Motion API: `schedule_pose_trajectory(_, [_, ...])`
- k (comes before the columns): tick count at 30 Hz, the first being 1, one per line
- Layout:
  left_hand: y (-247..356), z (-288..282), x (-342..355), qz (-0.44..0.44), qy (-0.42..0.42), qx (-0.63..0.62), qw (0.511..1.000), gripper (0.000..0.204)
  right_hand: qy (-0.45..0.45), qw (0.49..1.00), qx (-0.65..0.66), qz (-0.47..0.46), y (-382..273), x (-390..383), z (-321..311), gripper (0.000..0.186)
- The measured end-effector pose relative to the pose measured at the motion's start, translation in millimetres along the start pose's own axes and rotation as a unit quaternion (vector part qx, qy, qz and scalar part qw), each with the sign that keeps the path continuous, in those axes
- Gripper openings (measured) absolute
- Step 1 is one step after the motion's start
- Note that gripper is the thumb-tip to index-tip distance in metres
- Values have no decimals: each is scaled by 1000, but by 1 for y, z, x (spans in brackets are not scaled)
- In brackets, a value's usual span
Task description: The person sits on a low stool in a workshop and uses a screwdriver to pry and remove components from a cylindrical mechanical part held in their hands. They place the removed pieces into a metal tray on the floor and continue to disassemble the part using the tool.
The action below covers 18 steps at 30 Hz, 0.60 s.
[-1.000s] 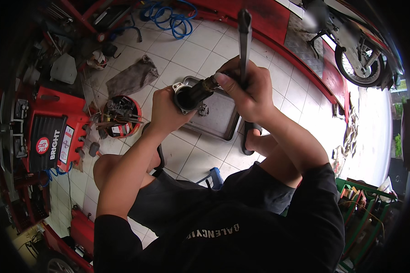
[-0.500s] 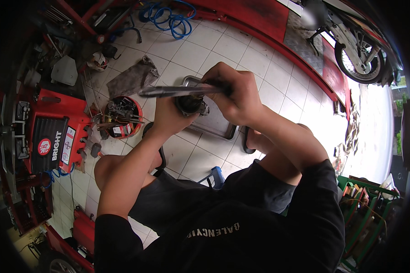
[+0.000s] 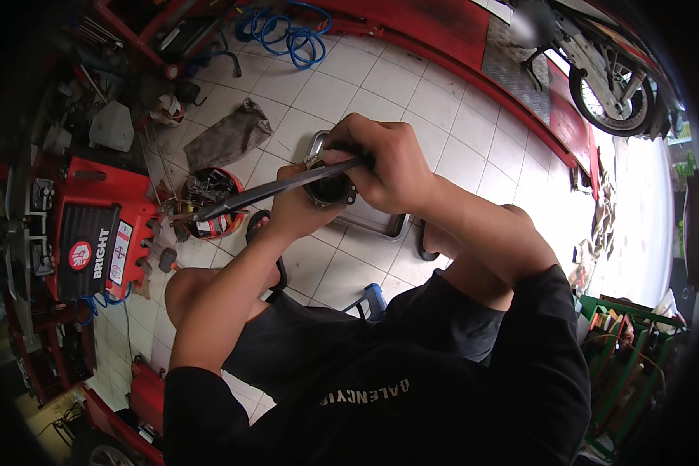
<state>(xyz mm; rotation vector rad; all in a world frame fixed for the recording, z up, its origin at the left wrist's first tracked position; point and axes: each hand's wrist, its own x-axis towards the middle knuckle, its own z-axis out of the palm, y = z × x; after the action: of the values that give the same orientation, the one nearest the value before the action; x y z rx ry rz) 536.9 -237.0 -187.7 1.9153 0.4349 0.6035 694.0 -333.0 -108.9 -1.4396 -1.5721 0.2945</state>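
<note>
My left hand [image 3: 297, 211] is closed around a round metal part with a dark bore [image 3: 331, 191], like an engine cylinder, its open end facing up. In my right hand [image 3: 398, 165] is one end of a long, flat, dark metal bar [image 3: 260, 191], which resembles a file. The bar slants over the part's rim and down to the left, past my left hand. Whether it touches the rim I cannot tell. Below both hands a grey metal tray [image 3: 380, 223] lies on the floor, partly hidden by them.
Left of my hands stand a red bucket of tools [image 3: 213, 203] and a grey rag [image 3: 229, 136]. Further left is a red-and-black machine [image 3: 93, 233]. A coiled blue hose [image 3: 283, 35] lies at the back, near a red lift platform [image 3: 443, 35]. A motorcycle wheel [image 3: 613, 97] is far right.
The bar's free end has swung down and further out to the left. My right hand has shifted slightly left, and the part now shows its open bore more plainly.
</note>
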Motion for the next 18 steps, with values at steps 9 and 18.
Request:
schedule_pose_trajectory(9, [-15,0,-6,-44,-32,-71,996,38,-6,1000,-13,-26,4,0,2,12])
schedule_pose_trajectory(18, [-20,0,-10,-89,-89,-137,982,43,-53,998,-25,24,5,-2,-3,19])
